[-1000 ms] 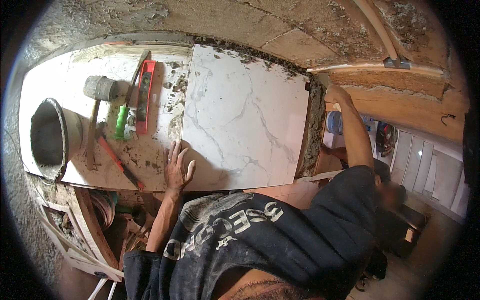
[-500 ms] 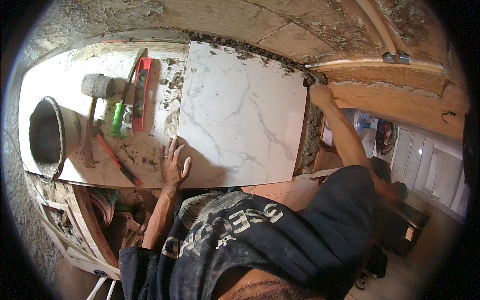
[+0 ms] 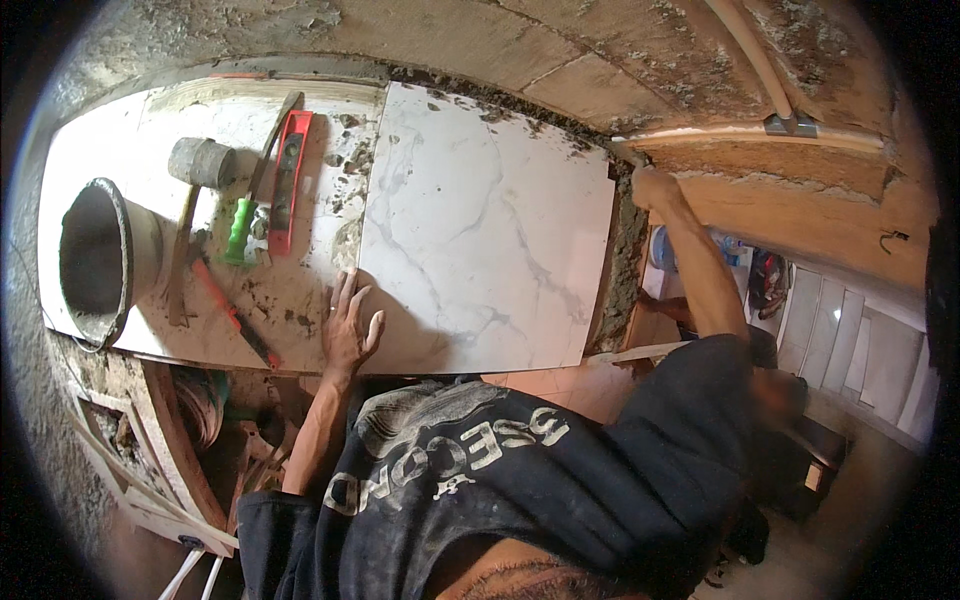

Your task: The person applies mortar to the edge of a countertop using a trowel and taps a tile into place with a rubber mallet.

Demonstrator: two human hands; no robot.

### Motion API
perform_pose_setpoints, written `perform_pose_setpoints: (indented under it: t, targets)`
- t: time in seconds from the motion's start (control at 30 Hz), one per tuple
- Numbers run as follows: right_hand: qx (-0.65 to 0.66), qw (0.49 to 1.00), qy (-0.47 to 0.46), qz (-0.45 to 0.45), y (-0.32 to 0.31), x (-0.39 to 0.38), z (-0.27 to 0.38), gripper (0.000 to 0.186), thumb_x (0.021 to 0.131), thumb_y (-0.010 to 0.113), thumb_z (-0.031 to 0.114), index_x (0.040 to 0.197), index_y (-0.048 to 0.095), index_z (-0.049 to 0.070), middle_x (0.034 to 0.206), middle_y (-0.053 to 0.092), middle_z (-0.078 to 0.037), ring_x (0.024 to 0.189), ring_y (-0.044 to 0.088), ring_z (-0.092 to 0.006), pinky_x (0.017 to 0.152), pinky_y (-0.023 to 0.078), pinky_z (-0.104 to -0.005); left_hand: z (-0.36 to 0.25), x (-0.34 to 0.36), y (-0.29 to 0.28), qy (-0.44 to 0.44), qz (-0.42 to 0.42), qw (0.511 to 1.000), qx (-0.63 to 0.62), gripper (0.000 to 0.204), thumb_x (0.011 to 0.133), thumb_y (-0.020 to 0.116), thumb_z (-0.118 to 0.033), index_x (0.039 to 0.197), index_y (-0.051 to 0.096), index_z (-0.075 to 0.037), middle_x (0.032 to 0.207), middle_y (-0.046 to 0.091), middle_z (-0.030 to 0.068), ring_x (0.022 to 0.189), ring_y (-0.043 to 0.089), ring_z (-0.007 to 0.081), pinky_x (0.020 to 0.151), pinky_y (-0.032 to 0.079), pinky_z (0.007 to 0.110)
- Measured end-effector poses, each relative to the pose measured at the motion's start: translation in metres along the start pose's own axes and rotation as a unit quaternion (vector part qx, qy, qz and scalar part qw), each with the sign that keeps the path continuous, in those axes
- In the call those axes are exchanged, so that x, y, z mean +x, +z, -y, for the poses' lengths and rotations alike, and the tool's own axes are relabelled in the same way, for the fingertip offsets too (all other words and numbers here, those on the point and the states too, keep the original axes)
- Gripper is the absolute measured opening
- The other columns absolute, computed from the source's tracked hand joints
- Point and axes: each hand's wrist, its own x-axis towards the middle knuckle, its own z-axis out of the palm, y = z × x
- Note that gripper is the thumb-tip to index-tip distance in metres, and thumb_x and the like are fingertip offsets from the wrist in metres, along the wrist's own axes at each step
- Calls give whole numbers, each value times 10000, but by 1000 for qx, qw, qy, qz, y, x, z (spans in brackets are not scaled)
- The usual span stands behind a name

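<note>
My left hand (image 3: 350,318) lies with fingers spread on the worktop at the lower left corner of a white marble-patterned tile (image 3: 480,220). My right hand (image 3: 655,188) is closed at the upper end of a wet mortar strip (image 3: 628,255) beside the tile's right edge; a tool seems to be in it, too hidden to name. Left of the tile lie a rubber mallet (image 3: 200,162), a green-handled tool (image 3: 239,228), a red spirit level (image 3: 291,180) and a red-and-black tool (image 3: 230,310). A mortar-stained bucket (image 3: 95,265) stands at the far left.
A worn wall (image 3: 540,45) with pipes (image 3: 750,134) borders the worktop. Another person (image 3: 775,395) is low at the right, near a blue water bottle (image 3: 662,250). Below the worktop at left are a wooden frame (image 3: 170,440) and white pipes or cables (image 3: 185,565).
My right hand moved leftward along the mortar, then slightly back right. My left hand stays on the worktop, slightly higher in the picture. The other person's head and arm shifted.
</note>
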Motion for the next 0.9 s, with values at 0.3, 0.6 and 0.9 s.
perform_pose_setpoints:
  t: [0.3, 0.6, 0.9]
  targets:
    - [-9, 987, 23, 159, -28, 24, 66, 291, 744, 559, 46, 1004, 675, -14, 1069, 656, -214, 1005, 644, -351, 803, 534, -457, 3, 2, 3, -4, 5, 999, -52, 416, 830, 630, -287, 1176, 562, -66, 1437, 388, 151, 1361, 318, 314, 1126, 200, 490]
    - [-6, 998, 14, 61, -9, 32, 28, 333, 670, 561, 26, 976, 682, -24, 1018, 655, -248, 928, 664, -359, 720, 542, -461, 2, 3, -3, -3, 9, 998, -63, 422, 814, 639, -305, 1160, 578, -70, 1440, 392, 134, 1350, 334, 313, 1118, 218, 487]
    - [-45, 994, -45, 85, -69, 28, 135, 268, 637, 580, 22, 871, 703, -22, 923, 665, -252, 860, 674, -368, 707, 541, -439, 4, 2, 0, 7, 10, 999, -46, 413, 821, 629, -321, 1146, 583, -71, 1449, 377, 130, 1350, 330, 310, 1120, 210, 494]
